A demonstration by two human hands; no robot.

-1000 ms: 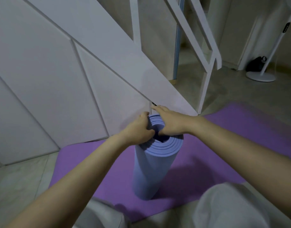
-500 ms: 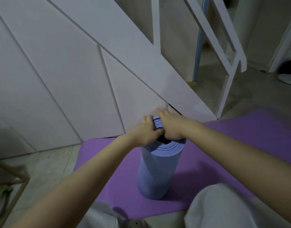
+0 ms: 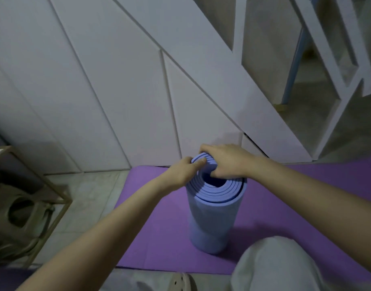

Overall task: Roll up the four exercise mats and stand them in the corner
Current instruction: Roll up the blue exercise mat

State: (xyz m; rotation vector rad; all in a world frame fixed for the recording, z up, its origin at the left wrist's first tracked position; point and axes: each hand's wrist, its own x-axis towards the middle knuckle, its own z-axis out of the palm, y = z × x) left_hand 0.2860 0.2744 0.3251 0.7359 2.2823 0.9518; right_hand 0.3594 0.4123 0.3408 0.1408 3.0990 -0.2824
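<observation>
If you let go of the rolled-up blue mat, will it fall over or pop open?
Probably tippy: the blue mat stands tall on one narrow end on the purple mat. It may spring loose too: its layers gap at the top, where the right hand and left hand hold it.

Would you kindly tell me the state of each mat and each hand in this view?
Blue mat: rolled up, standing upright on the purple mat.
Purple mat: unrolled, lying flat on the floor.
Left hand: grips the top rim of the blue mat, one digit lying on its layers.
Right hand: fingers curled over the rim into the hollow core, holding the inner layers.
</observation>
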